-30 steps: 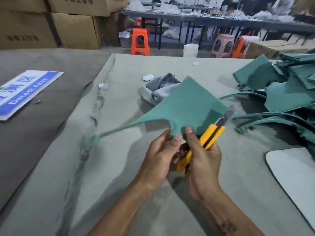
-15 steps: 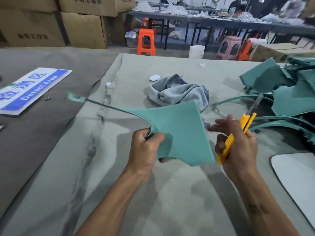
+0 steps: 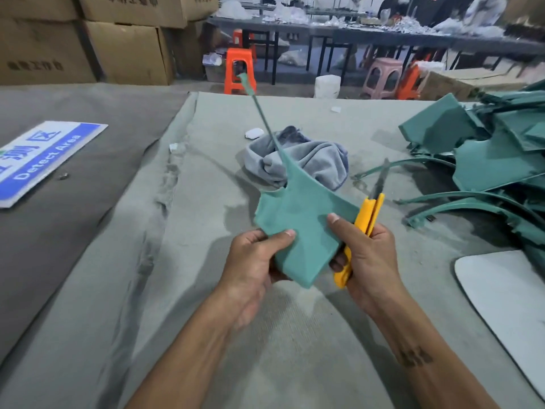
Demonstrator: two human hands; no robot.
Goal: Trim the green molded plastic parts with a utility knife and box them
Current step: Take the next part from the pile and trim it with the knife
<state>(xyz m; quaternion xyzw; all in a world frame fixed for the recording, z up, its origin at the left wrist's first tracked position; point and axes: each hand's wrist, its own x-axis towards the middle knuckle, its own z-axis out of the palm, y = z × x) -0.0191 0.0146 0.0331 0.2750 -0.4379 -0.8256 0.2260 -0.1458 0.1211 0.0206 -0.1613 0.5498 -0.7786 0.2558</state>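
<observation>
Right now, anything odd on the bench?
The utility knife in the right hand has its blade run far out, bare beside the green part that both hands grip. The pile of green parts lies jumbled.

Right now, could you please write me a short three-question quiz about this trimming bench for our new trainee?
1. True or false: the yellow utility knife has its blade retracted.
2. Which hand grips the knife: A) left hand B) right hand?
3. Fill in: the green part is held above a grey ____.

Key: 1 false, the blade is extended; 2 B; 3 cloth.
</observation>
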